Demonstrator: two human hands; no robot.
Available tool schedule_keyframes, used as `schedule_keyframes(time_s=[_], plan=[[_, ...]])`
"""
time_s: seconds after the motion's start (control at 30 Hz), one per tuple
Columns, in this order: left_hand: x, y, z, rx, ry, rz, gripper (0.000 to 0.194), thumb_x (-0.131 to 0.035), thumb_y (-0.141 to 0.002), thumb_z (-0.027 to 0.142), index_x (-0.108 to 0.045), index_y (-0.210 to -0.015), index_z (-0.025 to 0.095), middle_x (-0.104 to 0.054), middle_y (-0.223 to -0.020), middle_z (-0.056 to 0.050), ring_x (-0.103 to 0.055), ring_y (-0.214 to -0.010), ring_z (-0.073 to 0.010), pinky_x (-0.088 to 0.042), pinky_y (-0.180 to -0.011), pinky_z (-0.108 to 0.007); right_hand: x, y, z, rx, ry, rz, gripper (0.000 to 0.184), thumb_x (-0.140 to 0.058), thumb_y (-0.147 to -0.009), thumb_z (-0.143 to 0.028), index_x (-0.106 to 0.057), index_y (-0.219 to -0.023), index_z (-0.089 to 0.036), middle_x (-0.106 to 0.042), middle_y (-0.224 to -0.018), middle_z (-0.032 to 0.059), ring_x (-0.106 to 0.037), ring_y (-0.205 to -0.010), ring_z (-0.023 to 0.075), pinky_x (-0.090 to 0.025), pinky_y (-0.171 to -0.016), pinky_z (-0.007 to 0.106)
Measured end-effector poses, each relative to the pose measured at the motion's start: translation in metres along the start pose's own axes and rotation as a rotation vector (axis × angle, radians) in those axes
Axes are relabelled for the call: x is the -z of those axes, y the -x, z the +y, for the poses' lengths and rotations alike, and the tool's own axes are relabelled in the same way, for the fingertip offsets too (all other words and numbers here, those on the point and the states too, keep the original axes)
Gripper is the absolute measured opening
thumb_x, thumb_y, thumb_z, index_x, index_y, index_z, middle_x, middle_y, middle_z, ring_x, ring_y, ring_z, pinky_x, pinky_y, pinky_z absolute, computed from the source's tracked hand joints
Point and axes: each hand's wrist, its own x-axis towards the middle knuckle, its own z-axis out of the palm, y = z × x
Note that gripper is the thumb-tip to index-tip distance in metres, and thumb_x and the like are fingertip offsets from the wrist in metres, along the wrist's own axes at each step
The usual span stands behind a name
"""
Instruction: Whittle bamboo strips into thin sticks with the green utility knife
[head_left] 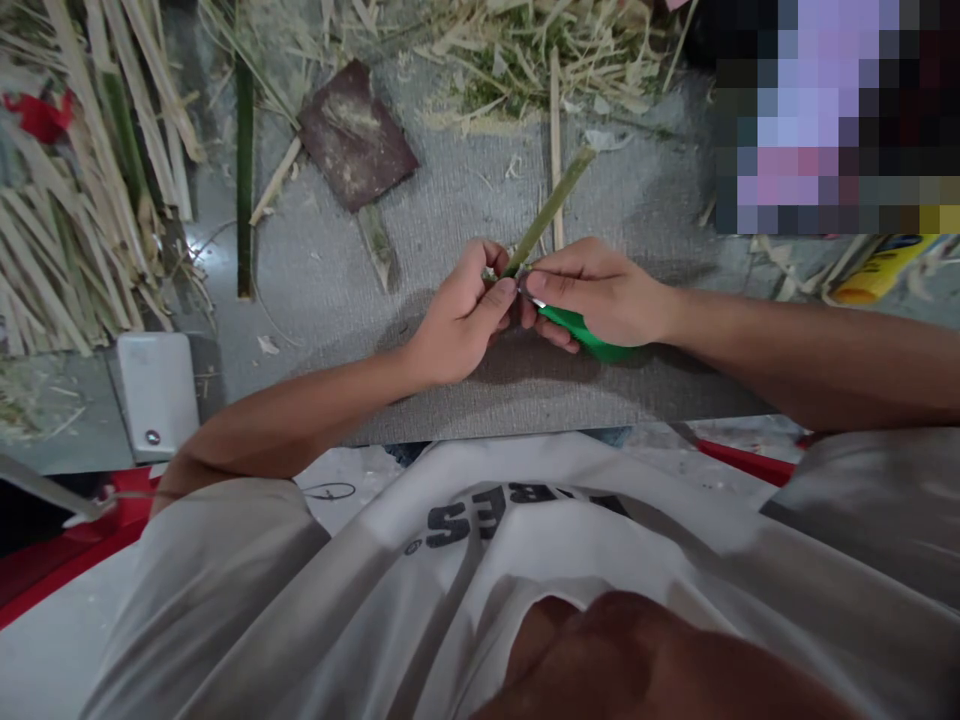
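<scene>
My left hand [472, 312] is closed, its thumb and fingers pinching the lower end of a green bamboo strip [555, 207]. The strip slants up and to the right, away from me. Against that same end, my right hand [604, 295] is wrapped round a green-handled knife [589, 335]. A small bit of metal shows by the right thumb, but fingers hide most of the blade. Both hands meet just above the table's near edge, thumbs almost touching.
Bamboo sticks [67, 230] lie piled at the left, above a white power bank [157, 390]. A brown sandpaper square [358, 137] and a dark green strip [244, 170] rest on the grey table [322, 290]. Shavings [525, 60] heap at the back; a yellow tube [885, 270] lies right.
</scene>
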Motion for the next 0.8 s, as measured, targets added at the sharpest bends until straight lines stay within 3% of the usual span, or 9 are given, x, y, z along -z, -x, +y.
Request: schedule_keyframes(time_s=[0.07, 0.23, 0.4, 0.6, 0.8], plan=[[-0.001, 0.001, 0.003, 0.029, 0.004, -0.011, 0.041, -0.063, -0.115, 0.062, -0.042, -0.107, 0.028, -0.064, -0.08, 0.005, -0.042, -0.053, -0.0083, -0.034, -0.049, -0.024, 0.007, -0.002, -0.002, -0.042, -0.047, -0.051, 0.056, -0.076, -0.112, -0.066, -0.071, -0.09, -0.016, -0.058, -0.059, -0.0001, -0.056, -0.048, 0.013, -0.047, -0.043, 0.024], [0.0, 0.003, 0.006, 0.063, -0.002, -0.024, 0.041, -0.065, -0.113, 0.059, -0.04, -0.104, 0.028, -0.041, -0.068, 0.01, -0.037, -0.053, -0.0101, -0.031, -0.053, -0.026, 0.021, -0.004, -0.008, -0.134, -0.169, -0.189, 0.054, -0.08, -0.111, -0.06, -0.072, -0.091, -0.011, -0.06, -0.059, -0.0007, -0.057, -0.047, 0.0115, -0.048, -0.043, 0.021], [0.002, -0.001, 0.002, 0.045, -0.021, 0.0, 0.053, -0.065, -0.11, 0.073, -0.037, -0.101, 0.029, -0.035, -0.067, 0.01, -0.034, -0.053, -0.0112, -0.03, -0.055, -0.029, 0.026, -0.005, -0.014, -0.093, -0.146, -0.124, 0.055, -0.086, -0.106, -0.059, -0.071, -0.087, -0.01, -0.059, -0.057, -0.0011, -0.057, -0.045, 0.0113, -0.049, -0.042, 0.02], [0.005, -0.004, -0.001, 0.037, -0.027, 0.013, 0.046, -0.06, -0.114, 0.069, -0.039, -0.103, 0.029, -0.032, -0.061, 0.011, -0.029, -0.05, -0.0118, -0.028, -0.054, -0.03, 0.024, -0.004, -0.023, 0.015, -0.119, 0.066, 0.052, -0.087, -0.106, -0.057, -0.071, -0.083, -0.012, -0.057, -0.055, -0.0006, -0.052, -0.043, 0.0107, -0.046, -0.041, 0.02], [0.002, -0.002, 0.001, 0.061, -0.023, 0.02, 0.053, -0.067, -0.108, 0.072, -0.038, -0.102, 0.029, -0.039, -0.066, 0.01, -0.035, -0.052, -0.0115, -0.028, -0.054, -0.03, 0.016, -0.005, -0.009, -0.129, -0.173, -0.14, 0.058, -0.084, -0.106, -0.065, -0.068, -0.085, -0.013, -0.056, -0.056, -0.0022, -0.054, -0.044, 0.0117, -0.045, -0.041, 0.021]])
